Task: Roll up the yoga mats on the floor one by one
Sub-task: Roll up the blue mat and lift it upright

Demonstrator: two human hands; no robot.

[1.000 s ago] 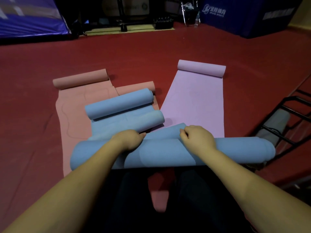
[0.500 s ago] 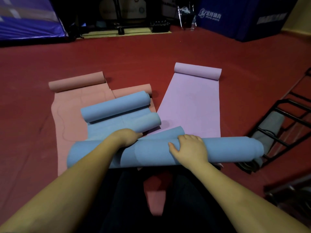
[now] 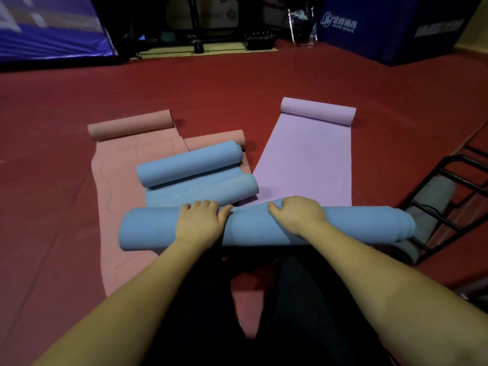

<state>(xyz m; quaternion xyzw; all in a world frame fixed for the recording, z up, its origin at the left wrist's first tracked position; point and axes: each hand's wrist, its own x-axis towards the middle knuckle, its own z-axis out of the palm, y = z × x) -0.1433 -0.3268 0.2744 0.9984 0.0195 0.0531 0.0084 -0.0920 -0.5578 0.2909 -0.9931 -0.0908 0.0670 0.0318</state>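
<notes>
Near the middle of the view, a thick roll of light blue foam yoga mat (image 3: 264, 228) lying across the red carpet floor (image 3: 237, 83), just in front of the dark-trousered knees. Left hand (image 3: 200, 223) laid on top of this roll, fingers curled over its far side, thumb pointing to 3 o'clock: grip closed around the roll. Right hand (image 3: 298, 215) beside it toward 3 o'clock, fingers bent over the far edge as well, gripping the same roll. Hands near each other but apart.

At 12 o'clock from the left hand, a second light blue mat (image 3: 195, 180) with both ends curled into rolls, lying on a flat salmon pink mat (image 3: 116, 186). At 1 o'clock, a lilac mat (image 3: 309, 159), mostly flat, far end rolled. At 3 o'clock, a black metal rack (image 3: 449, 207) with a grey roll (image 3: 433, 202) inside it.
</notes>
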